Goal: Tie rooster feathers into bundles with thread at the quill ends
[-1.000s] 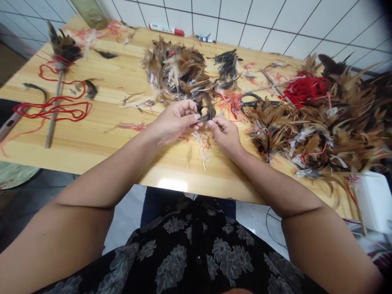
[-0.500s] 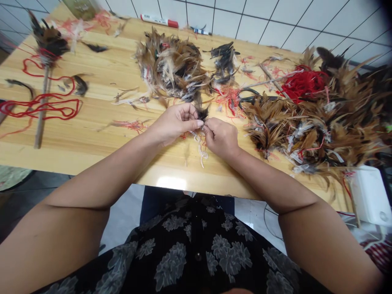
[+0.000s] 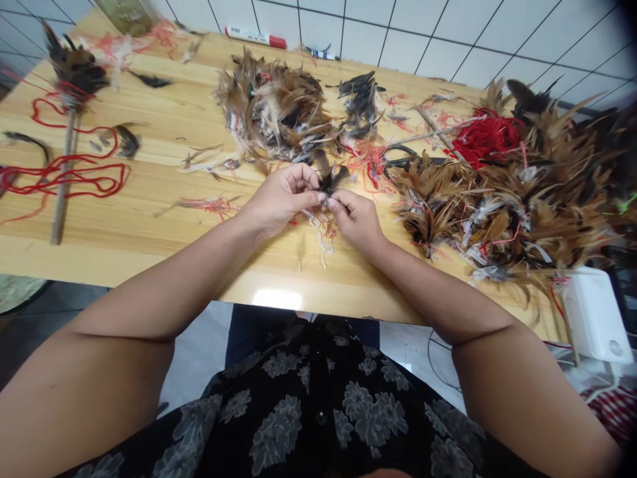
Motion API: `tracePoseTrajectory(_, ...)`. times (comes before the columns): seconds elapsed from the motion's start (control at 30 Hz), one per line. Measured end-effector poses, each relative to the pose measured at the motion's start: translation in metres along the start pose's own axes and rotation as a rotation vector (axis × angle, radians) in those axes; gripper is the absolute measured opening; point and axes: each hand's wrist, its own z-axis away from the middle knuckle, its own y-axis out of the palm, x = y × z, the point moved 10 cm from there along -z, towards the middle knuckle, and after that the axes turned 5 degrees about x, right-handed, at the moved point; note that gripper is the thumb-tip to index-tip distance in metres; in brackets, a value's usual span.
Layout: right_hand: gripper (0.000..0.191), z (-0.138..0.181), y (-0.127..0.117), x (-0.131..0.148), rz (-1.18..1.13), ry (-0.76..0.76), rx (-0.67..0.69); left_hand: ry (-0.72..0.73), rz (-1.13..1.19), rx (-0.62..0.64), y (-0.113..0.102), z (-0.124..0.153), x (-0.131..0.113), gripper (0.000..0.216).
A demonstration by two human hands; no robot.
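My left hand [image 3: 281, 199] and my right hand [image 3: 355, 219] meet over the middle of the wooden table [image 3: 149, 226]. Both pinch a small tuft of dark feathers [image 3: 329, 178] between their fingertips. White and red thread scraps [image 3: 321, 232] lie on the table just under the hands. A pile of brown feathers [image 3: 273, 109] sits right behind the hands. A larger heap of brown feathers [image 3: 517, 192] spreads to the right.
A stick with a feather tuft [image 3: 67, 119] and loops of red yarn [image 3: 64, 176] lie at the left. A red yarn ball [image 3: 485, 139], black scissors [image 3: 405, 159] and a small dark feather pile [image 3: 361, 103] lie behind. A white box [image 3: 592, 315] sits at the right edge.
The hands have stayed together on the dark tuft, fingers shifting slightly. The view has tilted a little, so the table sits slightly lower and left.
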Motion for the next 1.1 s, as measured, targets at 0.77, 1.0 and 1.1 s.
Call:
tracePoseTrajectory(0.77, 0.030, -0.001, -0.005, -0.007, -0.150, 0.079, -0.054, -0.085, 0.163, -0.135, -0.002, 0.010, -0.007, 0.035)
tracePoseTrajectory(1.0, 0.027, 0.003, -0.002, 0.005, 0.109, 0.127, 0.009, -0.074, 0.069, -0.065, 0.006, 0.008, 0.000, 0.055)
tracePoseTrajectory(1.1, 0.028, 0.005, 0.000, 0.008, 0.251, 0.163, 0.065, -0.097, 0.037, -0.074, 0.004, 0.008, 0.001, 0.054)
